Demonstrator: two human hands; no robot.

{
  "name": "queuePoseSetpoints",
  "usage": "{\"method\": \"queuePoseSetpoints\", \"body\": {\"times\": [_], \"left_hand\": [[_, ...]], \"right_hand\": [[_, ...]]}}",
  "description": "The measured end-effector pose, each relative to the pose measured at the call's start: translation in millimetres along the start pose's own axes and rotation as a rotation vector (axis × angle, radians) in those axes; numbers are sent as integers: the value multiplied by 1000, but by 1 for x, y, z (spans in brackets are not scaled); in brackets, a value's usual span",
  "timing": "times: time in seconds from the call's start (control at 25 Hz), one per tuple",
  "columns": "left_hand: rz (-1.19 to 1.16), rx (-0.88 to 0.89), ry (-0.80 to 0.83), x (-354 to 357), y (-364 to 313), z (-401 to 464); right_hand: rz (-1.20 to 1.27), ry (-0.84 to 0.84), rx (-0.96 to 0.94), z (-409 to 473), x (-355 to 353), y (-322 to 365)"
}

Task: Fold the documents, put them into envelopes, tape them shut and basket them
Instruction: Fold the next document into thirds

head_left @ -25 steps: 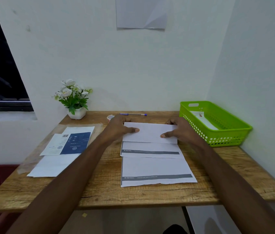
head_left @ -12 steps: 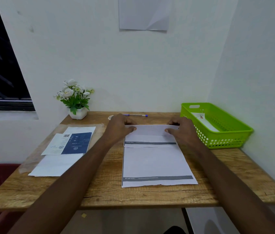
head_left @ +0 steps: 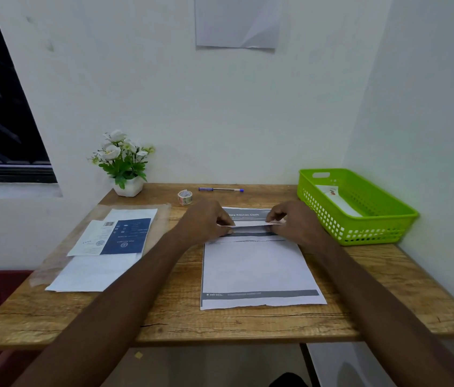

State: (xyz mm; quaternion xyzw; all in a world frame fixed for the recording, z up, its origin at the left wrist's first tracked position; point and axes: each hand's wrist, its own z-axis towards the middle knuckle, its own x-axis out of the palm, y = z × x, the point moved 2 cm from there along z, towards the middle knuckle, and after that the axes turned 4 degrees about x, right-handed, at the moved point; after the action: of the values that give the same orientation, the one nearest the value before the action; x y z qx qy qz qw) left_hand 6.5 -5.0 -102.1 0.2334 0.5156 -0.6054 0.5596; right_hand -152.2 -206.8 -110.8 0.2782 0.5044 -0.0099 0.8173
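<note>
While both arms reach out over the wooden table [head_left: 181,319], the left hand [head_left: 205,219] and the right hand [head_left: 294,220] meet at the far end of the document [head_left: 256,270], a white printed sheet lying flat in the middle of the table with a grey band near its close edge. Each hand pinches a raised fold of the paper's top part, thumb and fingers [head_left: 227,220] curled together on the lifted edge, which runs as a thin pale strip between the two hands. Beyond that strip a grey header with the words "Kitchen Cloth" shows.

To the left lies a stack of envelopes [head_left: 108,247], white ones under a clear plastic sleeve, with a blue and white printed one on top. At the right edge of the table, against the side wall, stands the green basket [head_left: 373,233], and inside it lies something white, possibly an envelope, though I cannot tell for sure. Behind the hands sits a roll of tape [head_left: 184,196], with a blue pen [head_left: 220,189] just beside it toward the wall. A small potted plant [head_left: 124,163] with white flowers stands in the far left corner. A sheet of paper [head_left: 237,20] hangs on the wall above.
</note>
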Motion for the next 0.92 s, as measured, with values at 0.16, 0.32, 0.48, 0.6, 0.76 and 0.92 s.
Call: {"method": "queuePoseSetpoints", "body": {"times": [0.16, 0.32, 0.48, 0.6, 0.76, 0.92], "left_hand": [[24, -13, 12, -1, -2, -1], [66, -79, 115, 0, -3, 0], [81, -97, 101, 1, -5, 0], [103, -100, 89, 4, -7, -1], [109, -101, 106, 10, -7, -1], [153, -23, 241, 17, -12, 0]], "right_hand": [[20, 59, -40, -3, 1, 7], [47, 139, -22, -4, 4, 9], [64, 171, -4, -3, 7, 10], [81, 190, -53, -5, 11, 15], [30, 291, -89, -9, 21, 25], [-115, 474, -108, -13, 33, 33]]}}
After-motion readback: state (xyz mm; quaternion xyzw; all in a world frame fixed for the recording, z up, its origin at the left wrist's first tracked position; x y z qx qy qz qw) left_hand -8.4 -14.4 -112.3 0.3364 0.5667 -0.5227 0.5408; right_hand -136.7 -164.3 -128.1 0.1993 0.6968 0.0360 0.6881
